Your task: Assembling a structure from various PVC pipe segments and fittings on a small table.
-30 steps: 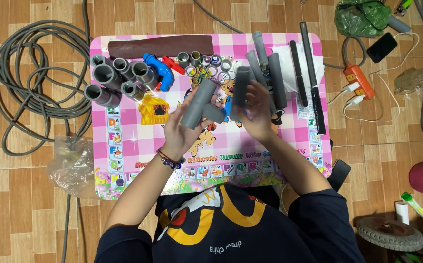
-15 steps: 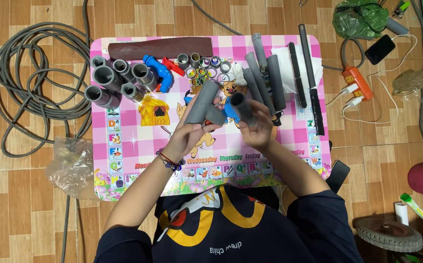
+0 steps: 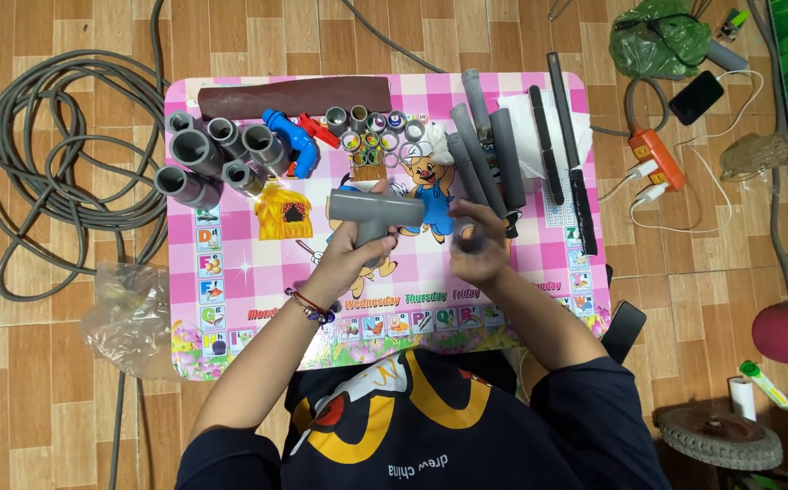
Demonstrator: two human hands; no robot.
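The left hand [image 3: 350, 254] was wrapped around the stem of a grey tee [image 3: 374, 210], holding it just above the middle of the pink table [image 3: 231, 299]. The right hand [image 3: 477, 249] was closed on a short grey pipe [image 3: 471, 238], blurred, just right of the tee and apart from it. The tee looked light, stiff and smooth, probably plastic; the stem offered the surest hold and left both ends of the bar open. The short pipe seemed just as rigid and a bit slippery, best gripped mid-length. At 10 o'clock from the tee stood a cluster of couplings [image 3: 217, 159], open mouths showing hollow. At 12 o'clock sat a group of small rings [image 3: 371, 132]. At 1 o'clock lay long pipes [image 3: 489, 154]. A clear bag [image 3: 131, 318] lay at 8 o'clock, its contents unclear.
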